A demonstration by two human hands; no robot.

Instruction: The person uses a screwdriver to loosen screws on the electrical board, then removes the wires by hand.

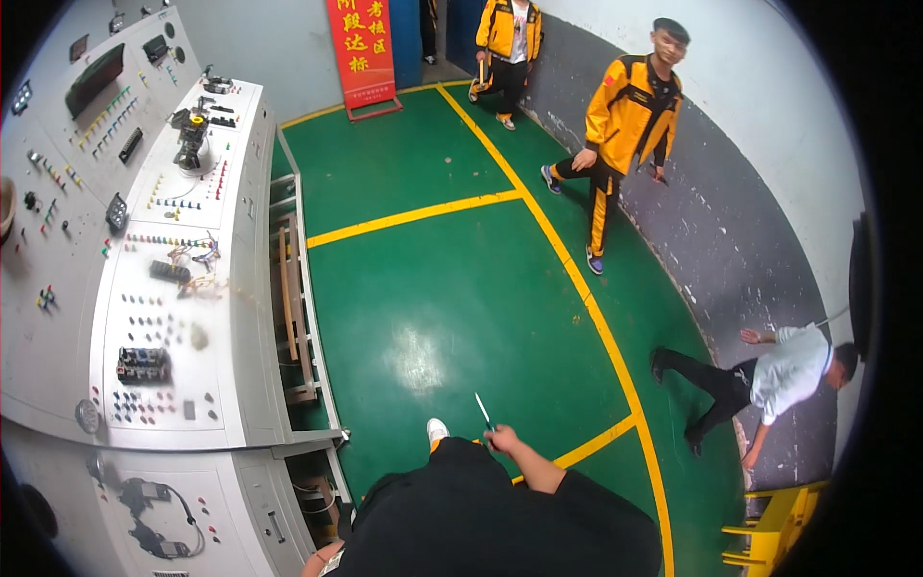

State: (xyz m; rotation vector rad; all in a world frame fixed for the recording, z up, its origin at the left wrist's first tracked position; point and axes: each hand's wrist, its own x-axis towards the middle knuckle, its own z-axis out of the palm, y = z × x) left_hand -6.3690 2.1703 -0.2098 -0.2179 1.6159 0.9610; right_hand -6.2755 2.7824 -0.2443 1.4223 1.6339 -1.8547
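My right hand [502, 439] is closed round the dark handle of a screwdriver [481, 408] in front of my body. Its slim, pale shaft points forward and slightly left, over the green floor. Of my left arm [323, 558] only a bit of skin shows at the lower edge, beside my dark top and near the bench cabinet; the fingers cannot be made out. Something small and white lies against that arm.
White electrical training benches [183, 288] with sockets, wiring and a black contactor block [144, 366] line the left. A red sign stand [363, 58] is at the back. Several people are along the right wall, one in a yellow jacket [630, 111]. A yellow rack [779, 529] stands lower right.
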